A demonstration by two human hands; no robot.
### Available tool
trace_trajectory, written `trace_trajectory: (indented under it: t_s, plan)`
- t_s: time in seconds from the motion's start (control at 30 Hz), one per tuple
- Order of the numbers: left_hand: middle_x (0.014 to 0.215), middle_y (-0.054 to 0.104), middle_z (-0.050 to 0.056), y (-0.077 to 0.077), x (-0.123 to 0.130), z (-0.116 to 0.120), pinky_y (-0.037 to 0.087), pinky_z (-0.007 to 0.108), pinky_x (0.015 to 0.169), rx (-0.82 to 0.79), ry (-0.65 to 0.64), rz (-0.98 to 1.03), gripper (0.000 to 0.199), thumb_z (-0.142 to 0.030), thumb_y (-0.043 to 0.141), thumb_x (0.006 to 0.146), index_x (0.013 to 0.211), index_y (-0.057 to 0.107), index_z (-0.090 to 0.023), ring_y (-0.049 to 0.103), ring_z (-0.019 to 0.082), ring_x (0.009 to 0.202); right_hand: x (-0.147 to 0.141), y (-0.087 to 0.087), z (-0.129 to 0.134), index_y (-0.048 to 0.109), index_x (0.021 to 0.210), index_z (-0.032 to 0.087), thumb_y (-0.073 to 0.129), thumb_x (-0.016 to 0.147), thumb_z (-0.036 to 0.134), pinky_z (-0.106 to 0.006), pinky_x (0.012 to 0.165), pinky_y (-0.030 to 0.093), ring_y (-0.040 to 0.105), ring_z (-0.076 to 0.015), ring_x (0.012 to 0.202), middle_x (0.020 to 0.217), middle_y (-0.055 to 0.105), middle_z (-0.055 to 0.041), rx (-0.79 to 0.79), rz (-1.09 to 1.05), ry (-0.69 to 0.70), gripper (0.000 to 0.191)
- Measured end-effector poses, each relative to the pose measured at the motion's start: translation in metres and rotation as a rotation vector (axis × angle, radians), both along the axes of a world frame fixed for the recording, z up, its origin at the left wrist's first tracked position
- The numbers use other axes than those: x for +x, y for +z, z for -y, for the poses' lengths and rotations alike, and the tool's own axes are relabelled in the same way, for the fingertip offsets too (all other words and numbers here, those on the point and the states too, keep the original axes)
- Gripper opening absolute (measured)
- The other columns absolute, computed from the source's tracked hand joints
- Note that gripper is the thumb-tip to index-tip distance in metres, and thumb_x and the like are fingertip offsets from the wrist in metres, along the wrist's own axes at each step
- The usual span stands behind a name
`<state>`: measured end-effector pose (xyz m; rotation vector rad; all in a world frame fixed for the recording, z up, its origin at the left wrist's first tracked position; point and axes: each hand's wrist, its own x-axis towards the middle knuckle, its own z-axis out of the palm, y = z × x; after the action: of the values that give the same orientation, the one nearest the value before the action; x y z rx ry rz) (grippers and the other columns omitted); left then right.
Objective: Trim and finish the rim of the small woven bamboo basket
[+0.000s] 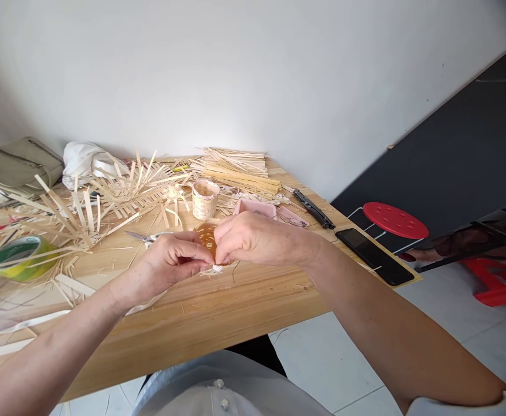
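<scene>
Together, the left hand (169, 261) and right hand (259, 238) close in a narrow pinch on a small woven bamboo piece (206, 238), which sits toward the middle of the wooden surface (200, 312); the hands hide most of it, so its full shape cannot be told. It is likely light and springy, its thin strips stiff along the grain yet apt to split or slip loose, so the safest hold looks to be where strips cross, pressed from both sides. Around the hands, a woven bamboo cup (205, 199) stands upright at 12 o'clock, scissors (146, 236) lie at 10 o'clock, a green tape roll (21, 259) lies well out at 9 o'clock, and a pink tray (255, 208) sits at 1 o'clock.
</scene>
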<state>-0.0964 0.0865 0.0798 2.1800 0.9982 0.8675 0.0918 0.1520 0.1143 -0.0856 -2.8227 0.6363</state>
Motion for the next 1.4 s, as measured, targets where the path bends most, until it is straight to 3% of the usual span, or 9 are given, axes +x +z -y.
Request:
trace_trajectory:
  t_s: [0.23,0.5,0.8,1.13,1.4]
  plan:
    - [0.068,0.065,0.003,0.000,-0.005,-0.001,0.040,0.016,0.052,-0.072,0.039,0.048,0.014,-0.019,0.058,0.079,0.076,0.071,-0.014,0.054,0.008,0.058,-0.001,0.008,-0.002,0.064,0.065,0.015,0.050,0.082,0.003,-0.020,0.062,0.036,0.048,-0.0088,0.064,0.065,0.054,0.0022,0.121,0.033,-0.052,0.025]
    - [0.067,0.067,0.003,0.005,-0.002,-0.001,0.040,0.015,0.050,-0.137,0.027,0.089,0.013,-0.018,0.059,0.077,0.076,0.071,-0.013,0.055,0.007,0.056,-0.006,0.006,-0.002,0.061,0.058,0.014,0.051,0.080,-0.001,-0.018,0.057,0.031,0.042,-0.0072,0.061,0.061,0.047,0.0032,0.229,-0.019,0.008,0.027]
    - [0.067,0.065,0.003,0.007,-0.003,-0.002,0.042,0.016,0.053,-0.111,0.018,0.091,0.012,-0.014,0.060,0.076,0.076,0.071,-0.012,0.056,0.008,0.058,-0.004,0.015,0.001,0.058,0.055,0.015,0.047,0.079,-0.001,-0.020,0.055,0.026,0.037,-0.0068,0.058,0.058,0.039,0.0041,0.160,0.052,-0.012,0.031]
    - [0.074,0.067,0.003,0.006,-0.003,-0.003,0.044,0.017,0.058,-0.073,-0.024,0.023,0.013,-0.018,0.059,0.080,0.080,0.072,-0.016,0.058,0.009,0.063,-0.005,0.019,-0.002,0.066,0.064,0.016,0.051,0.079,0.002,-0.020,0.053,0.025,0.043,-0.0079,0.062,0.065,0.049,0.0022,0.182,0.180,-0.012,0.025]
    - [0.073,0.066,0.003,0.008,-0.005,-0.002,0.044,0.017,0.057,-0.080,-0.017,0.053,0.012,-0.020,0.060,0.079,0.079,0.072,-0.016,0.057,0.008,0.061,-0.007,0.020,0.002,0.061,0.057,0.015,0.048,0.076,-0.002,-0.021,0.053,0.026,0.041,-0.0074,0.059,0.061,0.049,0.0033,0.194,0.137,-0.022,0.028]
